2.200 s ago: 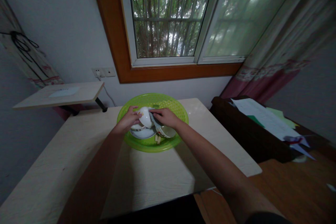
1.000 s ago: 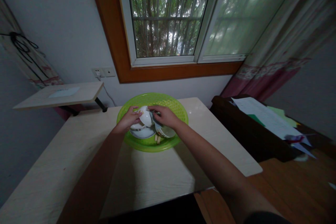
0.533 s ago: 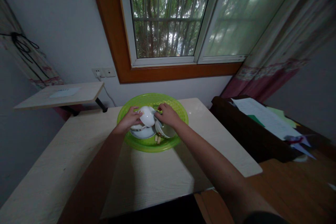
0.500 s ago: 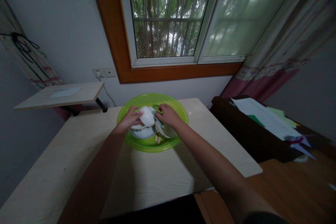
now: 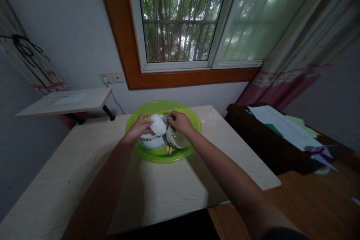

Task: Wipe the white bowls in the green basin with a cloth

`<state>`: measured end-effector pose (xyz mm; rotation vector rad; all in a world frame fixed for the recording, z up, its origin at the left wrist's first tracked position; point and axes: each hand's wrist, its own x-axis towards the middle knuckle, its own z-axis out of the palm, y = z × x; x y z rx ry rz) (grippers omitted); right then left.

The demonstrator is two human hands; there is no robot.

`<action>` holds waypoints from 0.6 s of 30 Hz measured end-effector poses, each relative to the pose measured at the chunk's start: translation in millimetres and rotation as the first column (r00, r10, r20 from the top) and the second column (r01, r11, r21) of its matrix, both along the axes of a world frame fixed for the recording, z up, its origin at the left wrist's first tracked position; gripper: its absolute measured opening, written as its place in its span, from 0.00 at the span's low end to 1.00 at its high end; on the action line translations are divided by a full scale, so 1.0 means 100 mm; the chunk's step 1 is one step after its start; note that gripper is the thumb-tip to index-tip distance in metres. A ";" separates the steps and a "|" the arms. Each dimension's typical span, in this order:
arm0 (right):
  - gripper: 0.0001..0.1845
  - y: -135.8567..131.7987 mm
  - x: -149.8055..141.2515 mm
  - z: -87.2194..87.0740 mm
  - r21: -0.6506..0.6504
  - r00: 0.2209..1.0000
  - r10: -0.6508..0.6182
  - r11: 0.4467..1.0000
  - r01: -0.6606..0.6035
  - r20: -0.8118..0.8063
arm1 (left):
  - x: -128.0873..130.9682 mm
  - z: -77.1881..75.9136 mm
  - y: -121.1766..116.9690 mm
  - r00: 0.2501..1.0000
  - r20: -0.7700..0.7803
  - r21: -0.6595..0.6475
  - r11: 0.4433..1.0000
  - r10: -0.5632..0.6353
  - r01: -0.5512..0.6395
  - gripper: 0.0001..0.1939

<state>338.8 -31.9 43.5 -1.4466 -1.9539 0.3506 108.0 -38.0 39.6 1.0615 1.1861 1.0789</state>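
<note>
My left hand grips a white bowl by its left side, tilted with its rounded outside toward me. My right hand is closed in a pinch at the bowl's upper right, on a small greyish thing whose kind does not show. Both hands are over a bright green plastic basket. Inside it, a second bowl lies tipped below my right hand. A white dish lies beneath the held bowl, beside pale wooden ends.
The basket stands on a pale wooden table against the wall. A raised shelf is at the left, near a wall socket with a cord. A dark wooden cabinet with papers stands to the right.
My right hand's fingers have shifted slightly at the bowl's upper right edge, and more of the greyish thing shows. My left hand and the bowl have hardly moved.
</note>
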 end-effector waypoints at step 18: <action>0.10 0.04 -0.09 -0.05 0.214 0.909 0.415 0.886 -0.411 0.028 | -0.01 0.01 -0.02 0.984 0.110 -0.008 0.990 -0.142 0.143 0.36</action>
